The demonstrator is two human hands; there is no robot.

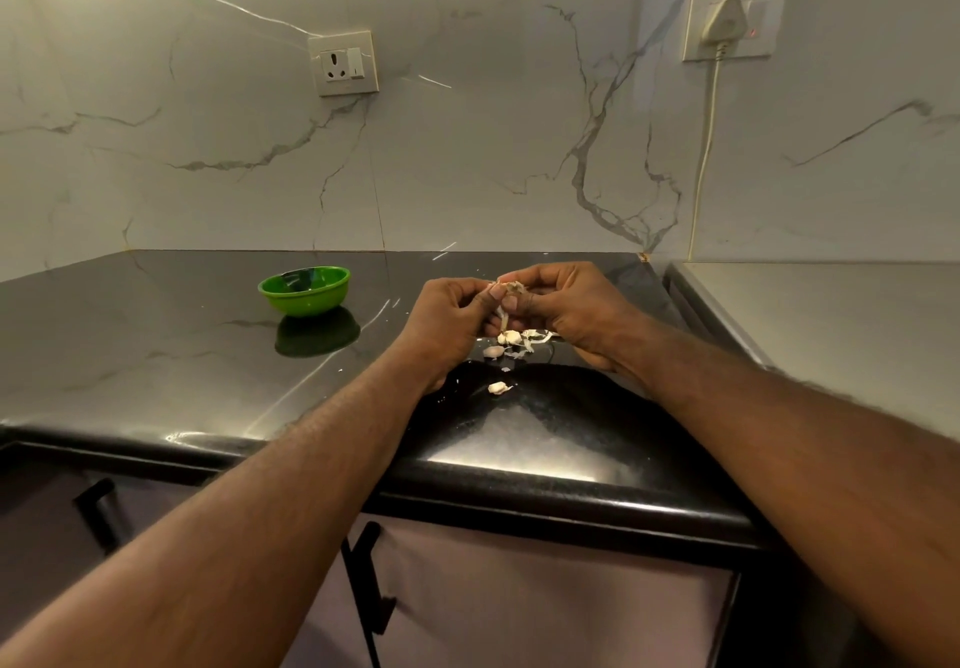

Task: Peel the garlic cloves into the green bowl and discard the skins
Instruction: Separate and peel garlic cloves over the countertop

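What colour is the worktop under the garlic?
Glossy black worktop with faint pale veins, seen in the head view.

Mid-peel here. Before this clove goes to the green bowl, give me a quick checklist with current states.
1. Grip: left hand and right hand both pinch the garlic clove above the countertop: ok.
2. Clove fully peeled: a skin strip hangs from it: not ok.
3. Green bowl upright, left of the hands, nothing between: ok.
4. Bowl contents: glare inside: cannot tell.
5. Skins discarded: loose cloves and skins lie on the countertop under the hands: not ok.
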